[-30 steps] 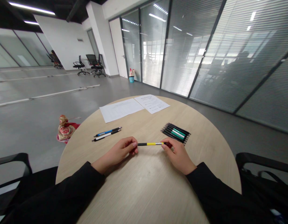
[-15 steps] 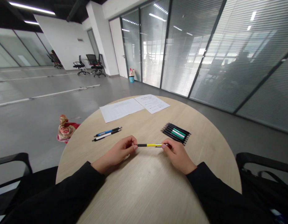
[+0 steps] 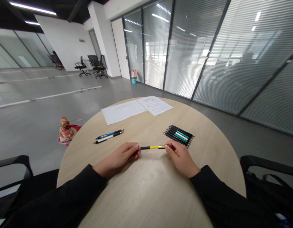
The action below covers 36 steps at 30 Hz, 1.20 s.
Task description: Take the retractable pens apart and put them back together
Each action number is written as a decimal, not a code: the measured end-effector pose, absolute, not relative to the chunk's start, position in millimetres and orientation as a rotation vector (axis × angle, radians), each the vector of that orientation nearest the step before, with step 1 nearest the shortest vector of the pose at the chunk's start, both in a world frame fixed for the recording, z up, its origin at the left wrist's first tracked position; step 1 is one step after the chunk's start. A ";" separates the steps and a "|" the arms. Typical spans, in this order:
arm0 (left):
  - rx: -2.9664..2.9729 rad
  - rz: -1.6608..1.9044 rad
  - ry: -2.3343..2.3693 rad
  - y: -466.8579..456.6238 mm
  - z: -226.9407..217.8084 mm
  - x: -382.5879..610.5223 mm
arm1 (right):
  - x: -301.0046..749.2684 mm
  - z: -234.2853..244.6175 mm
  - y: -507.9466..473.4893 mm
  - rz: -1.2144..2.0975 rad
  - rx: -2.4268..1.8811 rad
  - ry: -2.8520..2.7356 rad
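open tabletop [image 3: 143,131] between pen pair [image 3: 109,137] and pen row [image 3: 181,136], yellow pen [image 3: 154,147] across near end, clearance beneath unclear

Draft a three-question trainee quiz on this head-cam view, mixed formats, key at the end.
1. Multiple choice. The left hand and the right hand hold opposite ends of a pen. Which color shows between its dark grip and the right hand?
A) Red
B) Yellow
C) Purple

2. True or false: the blue pen and the white pen lie side by side on the table.

3. Fill in the blank: the row of pens lies nearer the ____ hand.

Key: 1. B; 2. True; 3. right
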<state>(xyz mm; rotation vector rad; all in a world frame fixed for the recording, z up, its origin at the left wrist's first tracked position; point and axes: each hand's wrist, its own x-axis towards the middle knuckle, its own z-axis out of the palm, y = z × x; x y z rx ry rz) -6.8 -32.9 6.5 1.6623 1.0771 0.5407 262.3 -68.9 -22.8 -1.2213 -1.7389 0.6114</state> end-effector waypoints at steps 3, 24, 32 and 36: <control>1.704 0.525 1.113 -33.5 8.3 -6.7 | 262.9 -24.9 -68.0 0.606 -1.221 -1.736; 1.753 0.529 1.050 -29.7 5.2 -10.4 | 262.6 -23.3 -68.9 0.616 -1.209 -1.729; 1.845 0.538 1.095 -28.9 9.4 -10.2 | 262.4 -26.3 -68.1 0.630 -1.242 -1.721; 1.890 0.570 1.084 -26.9 7.7 -12.3 | 262.8 -26.3 -67.7 0.647 -1.255 -1.723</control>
